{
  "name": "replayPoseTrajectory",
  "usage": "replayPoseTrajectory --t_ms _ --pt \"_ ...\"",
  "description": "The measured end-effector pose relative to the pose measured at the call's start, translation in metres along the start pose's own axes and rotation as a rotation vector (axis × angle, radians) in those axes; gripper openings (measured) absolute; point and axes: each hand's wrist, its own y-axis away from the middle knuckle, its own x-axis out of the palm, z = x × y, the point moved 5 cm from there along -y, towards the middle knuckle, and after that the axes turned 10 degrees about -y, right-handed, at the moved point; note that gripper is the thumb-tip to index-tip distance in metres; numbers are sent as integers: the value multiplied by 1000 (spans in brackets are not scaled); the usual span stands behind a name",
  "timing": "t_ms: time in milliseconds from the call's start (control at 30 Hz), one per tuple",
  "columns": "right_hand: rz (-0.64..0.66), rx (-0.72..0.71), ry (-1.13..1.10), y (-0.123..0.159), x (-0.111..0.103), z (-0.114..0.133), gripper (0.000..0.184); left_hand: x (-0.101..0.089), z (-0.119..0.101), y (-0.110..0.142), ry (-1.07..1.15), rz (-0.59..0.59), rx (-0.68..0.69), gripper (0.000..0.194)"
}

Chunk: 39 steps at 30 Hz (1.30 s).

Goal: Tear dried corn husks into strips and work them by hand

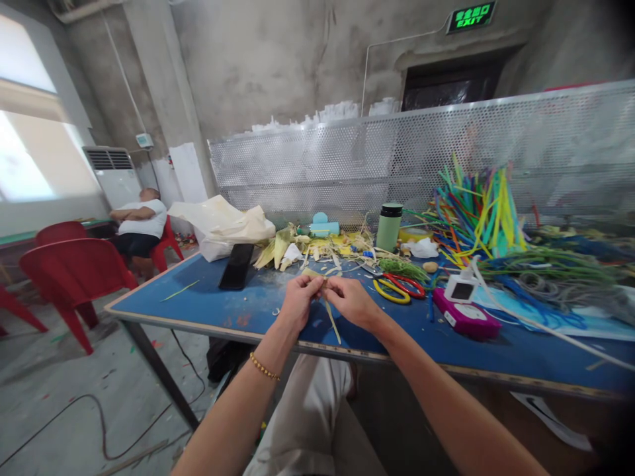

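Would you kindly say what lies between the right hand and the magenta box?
The head view shows scissors with red and yellow handles, then a blue strip, between the right hand and magenta box.

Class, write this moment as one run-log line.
left grip: pinching pale strip | right grip: pinching same strip | scissors: right of grips, on blue table | phone: left of grips

The illuminated green sign [471,17] above the doorway [446,92] reads "安全出口 / EXIT" — a white strip [560,428] below the tabletop [188,311] bears a dark swoosh mark — and print on the magenta device [479,326] is too small to read.
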Motion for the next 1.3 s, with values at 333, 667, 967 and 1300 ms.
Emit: replayPoseTrajectory --t_ms 333,667,967,1300 --pt "35 -65 108 0 7 4 15 -3 3 -1 -6 -49 3 34" --pt "-258 -60 27 2 -18 7 25 0 1 0 120 -20 -71 36" --pt "-148 176 -453 0 -10 -9 15 5 -1 3 21 72 -34 30" --pt "-210 61 -336 -2 -15 -8 12 7 -1 4 73 115 -46 28"
